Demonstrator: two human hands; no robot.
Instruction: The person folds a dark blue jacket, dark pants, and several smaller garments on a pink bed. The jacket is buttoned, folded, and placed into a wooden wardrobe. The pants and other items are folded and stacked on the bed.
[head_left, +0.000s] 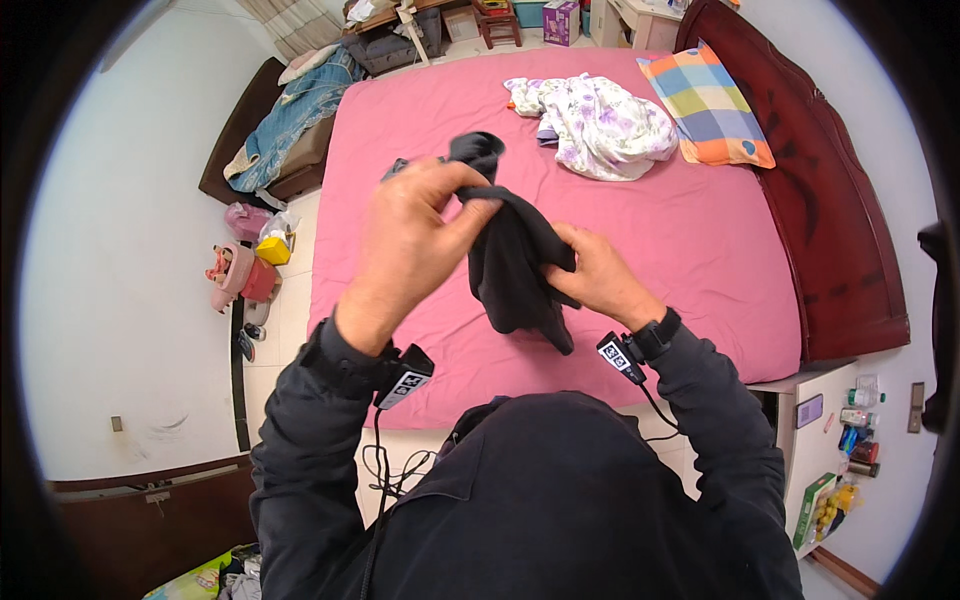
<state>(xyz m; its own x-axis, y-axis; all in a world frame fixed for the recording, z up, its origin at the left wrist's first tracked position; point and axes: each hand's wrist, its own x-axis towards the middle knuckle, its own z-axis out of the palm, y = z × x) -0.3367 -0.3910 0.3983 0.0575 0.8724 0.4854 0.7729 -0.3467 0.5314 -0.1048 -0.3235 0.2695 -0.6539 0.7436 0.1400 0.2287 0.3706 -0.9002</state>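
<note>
A black cloth garment hangs between my two hands above a bed with a pink sheet. My left hand pinches its upper edge between thumb and fingers. Lower and to the right, my right hand grips the side of the same cloth. A dark grey rolled or bunched fabric piece shows just beyond my left hand; whether it joins the garment, I cannot tell. Part of another dark piece is hidden behind my left hand. Each wrist carries a strapped device with a cable.
Farther back on the bed lie a crumpled floral cloth and a checked pillow by the dark red headboard. A white bedside cabinet with bottles and a phone stands right. A pink toy and shoes lie on the floor at left.
</note>
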